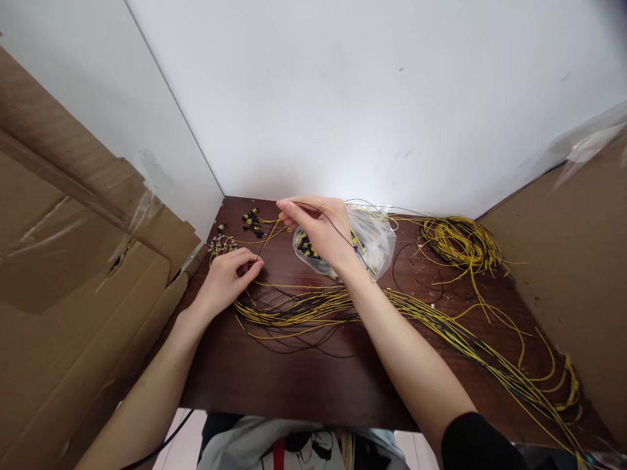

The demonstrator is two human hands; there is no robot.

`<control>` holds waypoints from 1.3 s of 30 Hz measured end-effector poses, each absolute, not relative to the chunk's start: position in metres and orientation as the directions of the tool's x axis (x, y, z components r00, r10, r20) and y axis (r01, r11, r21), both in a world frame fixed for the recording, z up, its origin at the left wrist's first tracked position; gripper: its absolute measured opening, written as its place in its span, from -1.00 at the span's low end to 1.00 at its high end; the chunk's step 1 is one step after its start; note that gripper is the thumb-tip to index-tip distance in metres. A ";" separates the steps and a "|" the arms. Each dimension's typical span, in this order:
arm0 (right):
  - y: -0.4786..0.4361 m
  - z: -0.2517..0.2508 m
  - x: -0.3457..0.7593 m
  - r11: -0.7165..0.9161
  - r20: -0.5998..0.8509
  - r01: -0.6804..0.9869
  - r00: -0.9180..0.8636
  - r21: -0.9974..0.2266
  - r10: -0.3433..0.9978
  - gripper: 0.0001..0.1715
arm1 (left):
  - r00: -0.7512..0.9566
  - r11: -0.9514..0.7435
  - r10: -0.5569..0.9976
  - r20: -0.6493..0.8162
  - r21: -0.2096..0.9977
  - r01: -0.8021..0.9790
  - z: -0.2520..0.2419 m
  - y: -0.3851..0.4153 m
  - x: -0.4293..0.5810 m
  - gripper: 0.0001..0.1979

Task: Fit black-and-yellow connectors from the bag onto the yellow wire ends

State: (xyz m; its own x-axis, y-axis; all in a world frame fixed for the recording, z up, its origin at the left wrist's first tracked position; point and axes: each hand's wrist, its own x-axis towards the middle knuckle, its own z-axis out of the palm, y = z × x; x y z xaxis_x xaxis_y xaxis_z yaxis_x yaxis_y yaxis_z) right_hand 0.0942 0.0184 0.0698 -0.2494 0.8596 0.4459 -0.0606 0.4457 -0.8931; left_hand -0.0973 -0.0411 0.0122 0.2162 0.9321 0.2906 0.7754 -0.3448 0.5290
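Note:
A thin pair of yellow and black wires (269,239) stretches between my two hands. My left hand (229,275) pinches its lower end at the left of the table. Higher up and to the right, my right hand (321,225) closes thumb and finger on the upper part, with loose wire trailing over its back. Under my right hand lies a clear plastic bag (376,238) of small black and yellow parts. A long bundle of yellow and black wires (304,307) runs below both hands toward the lower right.
Small black and yellow connectors (252,220) lie at the back left, near several small wire ends (220,245). A coil of wires (460,245) sits at the back right. Cardboard (73,313) stands at the left, more cardboard (573,261) at the right, and a white wall (343,98) behind.

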 end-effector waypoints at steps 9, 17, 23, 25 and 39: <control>0.025 0.077 0.103 0.405 0.408 -0.056 -0.149 -0.913 0.901 -0.77 | 0.232 -0.365 0.925 0.301 0.529 0.766 0.012 -0.042 -0.097 -0.74; 0.029 0.090 0.128 0.521 0.521 0.038 -0.031 -0.852 0.853 -0.69 | 0.248 -0.387 0.917 0.313 0.540 0.747 0.010 -0.041 -0.098 -0.74; 0.033 0.102 0.150 0.579 0.572 -0.027 0.125 -0.815 0.811 -0.76 | 0.270 -0.405 0.910 0.315 0.531 0.745 0.006 -0.041 -0.098 -0.74; 0.033 0.108 0.158 0.599 0.574 -0.090 0.202 -0.796 0.793 -0.82 | 0.271 -0.416 0.904 0.331 0.527 0.741 0.005 -0.041 -0.099 -0.75; 0.022 0.132 0.264 0.731 0.552 0.030 0.678 -0.681 0.486 -0.79 | 0.293 -0.445 0.889 0.352 0.509 0.737 0.002 -0.040 -0.100 -0.74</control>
